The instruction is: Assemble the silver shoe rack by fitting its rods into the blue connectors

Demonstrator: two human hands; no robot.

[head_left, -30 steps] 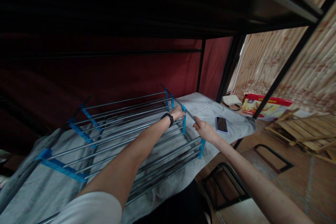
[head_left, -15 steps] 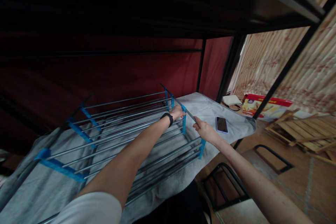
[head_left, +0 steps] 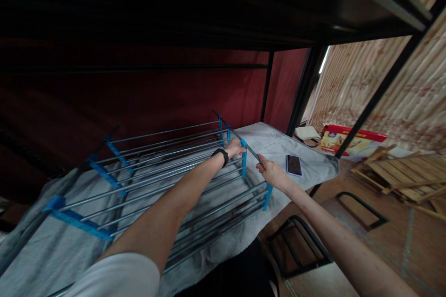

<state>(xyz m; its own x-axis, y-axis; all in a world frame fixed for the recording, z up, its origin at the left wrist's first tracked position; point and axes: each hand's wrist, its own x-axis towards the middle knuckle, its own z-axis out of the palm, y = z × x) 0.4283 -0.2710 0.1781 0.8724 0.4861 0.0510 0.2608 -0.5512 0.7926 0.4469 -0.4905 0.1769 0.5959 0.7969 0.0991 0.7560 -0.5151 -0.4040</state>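
Observation:
A rack of grey metal tubes (head_left: 223, 204) with blue plastic brackets lies on its side across a grey cloth. My left hand (head_left: 234, 147), with a black band at its wrist, is closed at the upper blue bracket (head_left: 244, 160) on the rack's right end. Its fingertips are partly hidden. My right hand (head_left: 272, 171) grips the near end of a thin metal tube (head_left: 251, 152) that passes through the right-hand brackets. A lower blue bracket (head_left: 268, 196) is just below my right hand. More blue brackets (head_left: 81, 223) join the tubes at the left end.
The grey cloth (head_left: 278, 141) covers a bed-like surface under a dark overhead panel. A phone (head_left: 294, 165) lies to the right of my right hand. Black frame posts (head_left: 376, 79), a black metal ladder (head_left: 299, 246), a red-yellow box (head_left: 351, 139) and wooden slats (head_left: 407, 174) stand at right.
Both hands keep their holds at the right end of the rack. The view has shifted very slightly; nothing else has visibly moved.

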